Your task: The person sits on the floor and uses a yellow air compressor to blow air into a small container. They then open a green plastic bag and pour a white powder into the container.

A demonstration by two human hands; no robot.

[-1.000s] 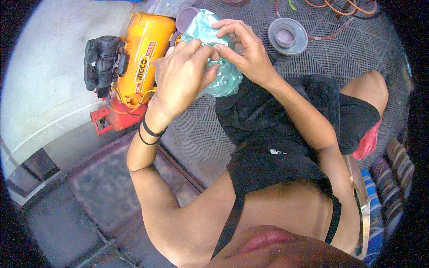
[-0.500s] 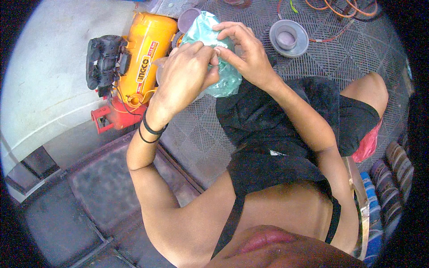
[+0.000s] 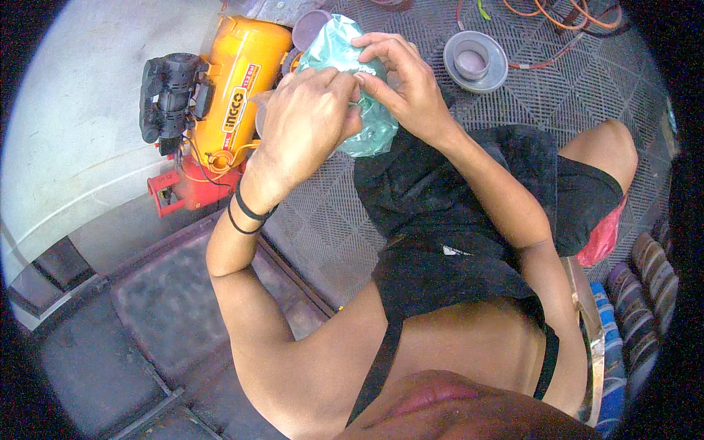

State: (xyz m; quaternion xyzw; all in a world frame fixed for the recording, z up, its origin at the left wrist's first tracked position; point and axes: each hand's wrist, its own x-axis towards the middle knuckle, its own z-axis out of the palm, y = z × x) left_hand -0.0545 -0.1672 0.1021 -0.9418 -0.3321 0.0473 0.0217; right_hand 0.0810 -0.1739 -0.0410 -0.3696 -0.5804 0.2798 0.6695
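A crumpled, shiny teal plastic bag (image 3: 375, 130) is held up in front of me between both hands. My left hand (image 3: 308, 121), with black bands on its wrist, is closed on the bag's near left side, its fingers curled and partly hidden. On the bag's upper right, my right hand (image 3: 403, 84) grips the plastic between thumb and bent fingers. The tips of the right thumb and the left fingers nearly meet. Whether anything is inside the bag, I cannot tell. A bit of clear plastic shows beyond my left hand.
Left stands a yellow air compressor (image 3: 246, 81) with a black motor, above a red metal object (image 3: 187, 187). A round pale purple container (image 3: 311, 31) sits behind the bag. On the grey grid floor (image 3: 330, 220) rests a grey dish (image 3: 493, 79) holding a cup. Orange hoses (image 3: 572, 15) lie far right.
Both hands and the bag have barely moved. My left fingers have shifted slightly against the plastic; the grip of each hand stays the same.
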